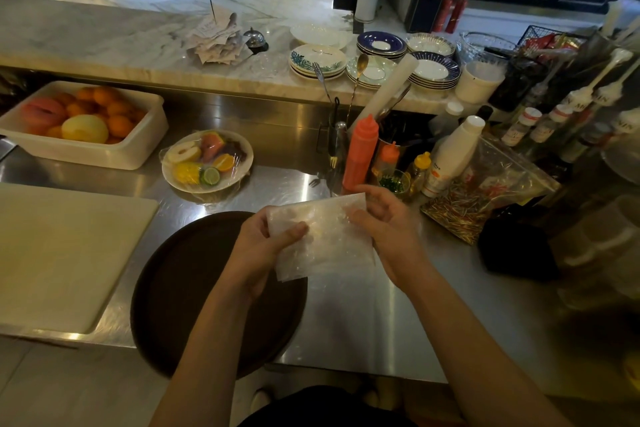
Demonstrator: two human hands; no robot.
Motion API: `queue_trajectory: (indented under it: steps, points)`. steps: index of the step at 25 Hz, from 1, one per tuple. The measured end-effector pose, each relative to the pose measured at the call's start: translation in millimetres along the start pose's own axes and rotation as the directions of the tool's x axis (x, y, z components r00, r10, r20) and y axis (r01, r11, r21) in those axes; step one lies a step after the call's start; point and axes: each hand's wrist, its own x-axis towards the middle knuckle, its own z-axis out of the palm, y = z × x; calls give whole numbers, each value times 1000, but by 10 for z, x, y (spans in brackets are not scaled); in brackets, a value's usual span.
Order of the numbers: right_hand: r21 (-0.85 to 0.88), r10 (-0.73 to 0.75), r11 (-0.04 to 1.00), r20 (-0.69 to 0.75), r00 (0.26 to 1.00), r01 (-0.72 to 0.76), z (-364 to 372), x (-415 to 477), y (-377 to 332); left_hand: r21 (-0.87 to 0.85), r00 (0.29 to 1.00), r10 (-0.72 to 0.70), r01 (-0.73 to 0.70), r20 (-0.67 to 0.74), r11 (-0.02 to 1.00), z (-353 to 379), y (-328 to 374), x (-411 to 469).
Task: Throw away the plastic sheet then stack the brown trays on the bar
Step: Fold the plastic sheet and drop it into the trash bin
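Head view shows the plastic sheet [322, 236] held above the steel counter [363, 315], folded into a crinkled translucent pad between both hands. The left hand [263, 246] pinches its left edge, thumb on top; the right hand [388, 222] closes around its right side, fingers curled behind. The sheet looks very light, limp and probably slick, so it should crush easily into one fist for carrying to a bin; no bin is visible here. Just beneath the hands a round brown tray [187, 288] lies flat on the counter, overhanging its near edge. The tray looks stiff, best lifted by its rim.
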Motion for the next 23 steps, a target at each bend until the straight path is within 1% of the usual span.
queue_trajectory:
  steps: [2,5,9,11,13,15,17,19,22,23]
  points:
    - [-45,40,998,32,999,-38,73,-31,39,24,999,53,-53,-2,998,16,20,-2]
    - [-76,48,996,-4,999,-48,116,-42,57,38,996,93,-93,19,995,30,23,-21]
    - [-114,0,993,-17,1000,-2,45,0,10,5,998,58,-58,-5,998,-34,25,-40]
    - [-115,-10,993,-39,999,5,16,16,-2,-28,998,33,-32,49,999,-108,26,-45]
    - [-101,-22,995,-56,998,16,11,23,-10,-6,991,2,-1,137,1000,-164,23,-51]
    - [-101,-42,994,-63,997,36,39,27,-19,30,985,-21,16,172,999,-177,-12,-60]
    - [-102,-43,994,-54,998,38,98,19,-35,43,992,-3,-3,126,999,-177,-52,-65]
    - [-92,-8,996,-17,1000,7,132,4,-20,29,997,29,-31,67,999,-210,-77,-56]
    - [-150,95,986,123,988,-77,152,-30,53,-22,999,42,-42,-27,999,-336,-82,-52]
    - [-183,116,979,148,982,-88,170,-42,82,-26,998,43,-44,-44,999,-384,-87,-54]
